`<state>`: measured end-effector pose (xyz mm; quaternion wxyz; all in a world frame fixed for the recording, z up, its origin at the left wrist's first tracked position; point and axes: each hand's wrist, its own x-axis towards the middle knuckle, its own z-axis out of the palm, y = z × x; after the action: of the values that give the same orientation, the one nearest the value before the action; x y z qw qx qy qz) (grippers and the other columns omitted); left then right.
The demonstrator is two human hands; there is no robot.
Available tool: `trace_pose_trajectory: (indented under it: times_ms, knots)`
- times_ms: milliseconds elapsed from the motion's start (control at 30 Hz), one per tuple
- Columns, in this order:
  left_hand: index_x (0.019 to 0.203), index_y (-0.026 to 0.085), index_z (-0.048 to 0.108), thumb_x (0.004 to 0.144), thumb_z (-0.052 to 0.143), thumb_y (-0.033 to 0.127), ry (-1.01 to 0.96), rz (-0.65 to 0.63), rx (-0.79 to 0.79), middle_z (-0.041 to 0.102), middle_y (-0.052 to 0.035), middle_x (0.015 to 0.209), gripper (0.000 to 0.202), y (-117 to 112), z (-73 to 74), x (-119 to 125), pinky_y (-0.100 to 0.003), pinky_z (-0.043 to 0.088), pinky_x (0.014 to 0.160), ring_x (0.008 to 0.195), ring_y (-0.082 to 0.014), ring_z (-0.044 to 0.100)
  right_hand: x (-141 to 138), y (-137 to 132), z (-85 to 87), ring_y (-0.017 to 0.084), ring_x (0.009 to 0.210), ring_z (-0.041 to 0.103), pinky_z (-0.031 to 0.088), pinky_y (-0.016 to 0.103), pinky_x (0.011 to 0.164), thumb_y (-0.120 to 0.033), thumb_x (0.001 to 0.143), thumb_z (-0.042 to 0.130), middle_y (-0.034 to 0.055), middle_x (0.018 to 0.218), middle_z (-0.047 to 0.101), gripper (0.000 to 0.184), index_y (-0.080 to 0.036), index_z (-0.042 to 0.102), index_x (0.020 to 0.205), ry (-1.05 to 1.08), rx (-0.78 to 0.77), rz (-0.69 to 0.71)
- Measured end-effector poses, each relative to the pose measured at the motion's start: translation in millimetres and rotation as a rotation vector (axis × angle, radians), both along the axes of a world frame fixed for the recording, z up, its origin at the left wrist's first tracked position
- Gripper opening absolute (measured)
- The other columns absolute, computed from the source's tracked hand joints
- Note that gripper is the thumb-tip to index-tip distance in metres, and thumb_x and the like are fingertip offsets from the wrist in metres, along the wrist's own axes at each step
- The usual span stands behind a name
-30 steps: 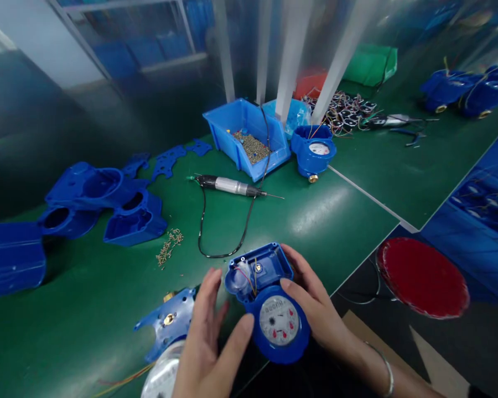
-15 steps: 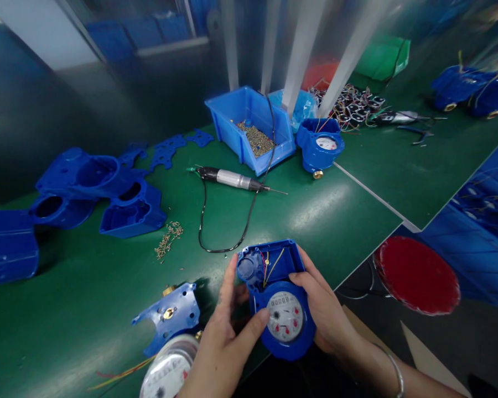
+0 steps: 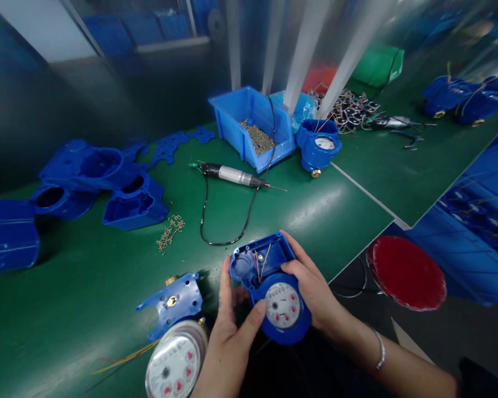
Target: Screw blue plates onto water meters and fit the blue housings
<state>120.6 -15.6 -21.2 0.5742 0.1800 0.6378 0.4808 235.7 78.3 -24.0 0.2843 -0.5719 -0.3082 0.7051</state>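
Between both hands, over the near edge of the bench, is a blue-cased water meter (image 3: 288, 326), its dial facing up and thin yellow and red wires in its open upper compartment. My left hand (image 3: 234, 337) grips its left side, thumb by the dial. On the opposite side, my right hand (image 3: 311, 284) closes round the casing, fingers over the compartment's edge. Left of my left hand lies a bare meter (image 3: 176, 362) with a white dial. Beside it rests a blue mounting plate (image 3: 176, 304) with brass fittings showing; yellow and red wires come out near them.
An electric screwdriver (image 3: 232, 175) with a looped black cord lies mid-bench, near a pile of small screws (image 3: 171, 232). Behind stand a blue bin (image 3: 253, 130) of screws and another blue meter (image 3: 320, 146). Empty blue casings (image 3: 135, 207) sit left; a red stool (image 3: 406, 272) is at right.
The held water meter has tilted slightly counterclockwise and shifted a little up and left in view, with both hands still on it. The camera view has also shifted slightly.
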Motion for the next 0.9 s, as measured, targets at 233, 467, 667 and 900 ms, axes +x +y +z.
trace_pose_trajectory:
  times_ms: [233, 467, 667, 900]
  knots:
    - [0.145, 0.038, 0.018, 0.085, 0.055, 0.052, -0.096, 0.051, -0.051, 0.062, -0.0054, 0.114, 0.072, 8.3, 0.9, -5.1, -0.027, 0.052, 0.066, 0.094, -0.0207, 0.062, 0.1, 7.7, 3.8, 0.024, 0.1, 0.061, 0.048, 0.036, 0.086, -0.036, 0.066, 0.067, 0.0059, 0.12, 0.061, 0.067, -0.025, 0.05, 0.129, 0.05, 0.028, -0.014]
    - [0.148, 0.031, 0.008, 0.076, 0.069, 0.043, -0.033, -0.071, 0.076, 0.059, -0.009, 0.117, 0.095, 8.8, -16.6, -8.4, -0.042, 0.049, 0.091, 0.107, -0.0254, 0.058, 3.8, -0.2, -8.7, 0.025, 0.115, 0.054, 0.044, 0.038, 0.097, -0.029, 0.07, 0.056, 0.0009, 0.126, 0.059, 0.056, -0.025, 0.054, 0.126, -0.003, 0.168, -0.018]
    - [0.148, 0.033, 0.007, 0.075, 0.069, 0.046, -0.077, -0.053, 0.076, 0.055, -0.0088, 0.129, 0.097, 8.3, -13.6, -9.7, -0.042, 0.046, 0.097, 0.117, -0.0263, 0.054, 1.0, -14.1, -24.1, 0.026, 0.109, 0.058, 0.047, 0.039, 0.092, -0.042, 0.073, 0.061, 0.0062, 0.125, 0.06, 0.064, -0.023, 0.045, 0.132, 0.092, 0.122, -0.135]
    - [0.148, 0.019, -0.004, 0.085, 0.056, 0.045, 0.102, -0.116, 0.202, 0.064, -0.0152, 0.116, 0.091, 9.4, -23.2, 4.8, -0.05, 0.046, 0.095, 0.103, -0.0287, 0.063, 15.5, -50.3, -24.9, 0.029, 0.096, 0.065, 0.052, 0.038, 0.084, -0.037, 0.05, 0.086, 0.013, 0.11, 0.067, 0.079, -0.013, 0.053, 0.117, 0.171, 0.023, -0.179]
